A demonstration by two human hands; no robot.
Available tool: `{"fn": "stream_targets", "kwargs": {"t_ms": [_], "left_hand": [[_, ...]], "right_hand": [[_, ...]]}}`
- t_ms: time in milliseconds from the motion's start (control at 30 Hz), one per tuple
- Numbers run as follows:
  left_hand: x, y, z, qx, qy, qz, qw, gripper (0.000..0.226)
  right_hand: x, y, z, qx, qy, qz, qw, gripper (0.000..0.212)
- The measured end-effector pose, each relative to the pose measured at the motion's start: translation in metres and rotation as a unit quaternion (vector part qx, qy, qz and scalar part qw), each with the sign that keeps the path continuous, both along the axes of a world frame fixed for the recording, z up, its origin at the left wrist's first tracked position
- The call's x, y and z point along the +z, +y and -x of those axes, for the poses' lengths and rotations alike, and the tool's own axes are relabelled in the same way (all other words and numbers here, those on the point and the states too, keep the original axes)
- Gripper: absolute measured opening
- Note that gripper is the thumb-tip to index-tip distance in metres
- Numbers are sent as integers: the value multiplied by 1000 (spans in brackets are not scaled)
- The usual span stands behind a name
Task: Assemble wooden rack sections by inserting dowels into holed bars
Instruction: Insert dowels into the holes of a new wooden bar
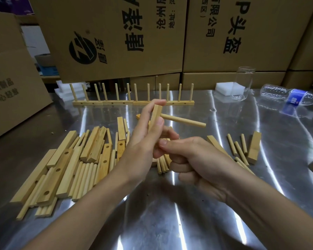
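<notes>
My left hand grips a short wooden bar upright above the table, with one dowel stuck in it and pointing right. My right hand sits just below and right of the bar with curled fingers, thumb and forefinger pinched at the bar's lower end; what they pinch is hidden. A heap of loose holed bars and dowels lies at the left. Finished rack sections with upright dowels stand in a row at the back.
A few dowels and a bar lie at the right. A clear glass, a white foam block and a lying plastic bottle are at the back right. Cardboard boxes wall the shiny metal table.
</notes>
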State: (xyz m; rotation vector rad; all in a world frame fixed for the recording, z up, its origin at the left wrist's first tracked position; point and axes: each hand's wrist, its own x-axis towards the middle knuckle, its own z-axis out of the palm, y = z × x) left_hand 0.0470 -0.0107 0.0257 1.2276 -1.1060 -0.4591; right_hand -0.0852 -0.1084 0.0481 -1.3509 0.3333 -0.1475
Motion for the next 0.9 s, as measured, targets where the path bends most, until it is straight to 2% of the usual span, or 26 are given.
{"fn": "stream_targets", "kwargs": {"t_ms": [67, 133, 200, 233, 333, 500, 633, 767, 900], "left_hand": [[-2, -1, -2, 64, 6, 10, 998, 34], [-1, 0, -11, 145, 45, 20, 988, 32], [2, 4, -22, 194, 124, 33, 973, 29], [3, 5, -28, 202, 160, 39, 965, 29], [4, 7, -32, 198, 215, 47, 955, 29], [0, 5, -25, 172, 227, 25, 958, 29], [-1, 3, -23, 165, 210, 13, 964, 30], [-1, 2, -22, 162, 212, 3, 964, 31], [-2, 1, -19, 117, 271, 10, 955, 31]], "right_hand": [[5, -12, -2, 39, 5, 26, 999, 24], [12, -35, 3, 45, 13, 64, 997, 39], [16, -62, 11, -36, 24, 130, 991, 48], [14, -73, 15, -98, 34, 182, 978, 42], [-3, -91, 14, -240, 77, 356, 900, 14], [-30, -89, -3, -212, 129, 561, 789, 12], [-40, -86, -12, -174, 140, 642, 734, 17], [-45, -88, -16, -156, 156, 656, 722, 25], [-42, -86, -18, -162, 169, 664, 710, 31]]}}
